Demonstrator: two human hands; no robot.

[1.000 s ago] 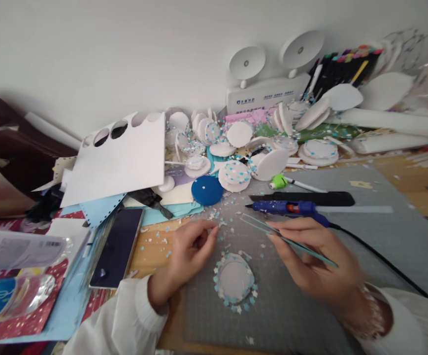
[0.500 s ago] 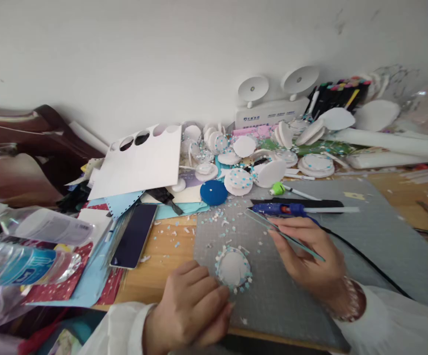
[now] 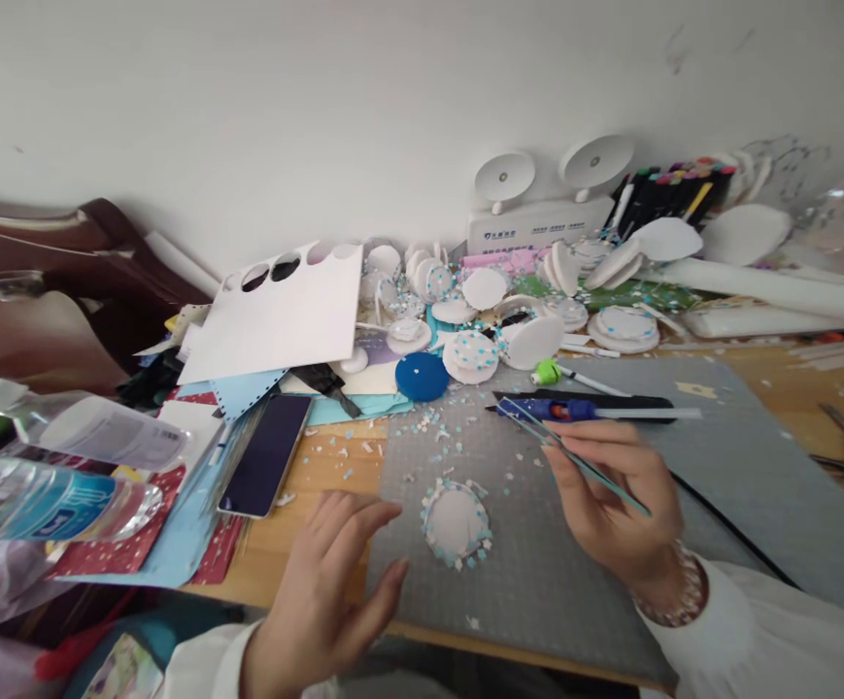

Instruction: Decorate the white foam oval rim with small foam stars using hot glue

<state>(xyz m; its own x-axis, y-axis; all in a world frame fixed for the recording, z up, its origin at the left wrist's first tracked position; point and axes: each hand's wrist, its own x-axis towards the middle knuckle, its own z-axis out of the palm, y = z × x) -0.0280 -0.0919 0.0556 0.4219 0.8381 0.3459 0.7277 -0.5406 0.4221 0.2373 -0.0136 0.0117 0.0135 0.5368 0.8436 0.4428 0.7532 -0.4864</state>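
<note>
Pinched between the fingers of my right hand is a pair of teal tweezers, their tips pointing up and left over the mat. Just beyond them lies a blue hot glue gun with a clear glue stick in its back end. My left hand hovers near the mat's left edge, thumb and fingers apart, holding nothing. To the right of it a white disc lies on the grey cutting mat, ringed with small blue and white stars. Loose stars are scattered behind the disc.
White foam discs and a blue round piece crowd the back. At left are a phone, plastic bottles and a white board with round holes. A black cord crosses the mat at right.
My left hand has drawn back leftward from the disc, and its curled fingers have spread apart. The tweezers in my right hand have shifted slightly right relative to the disc.
</note>
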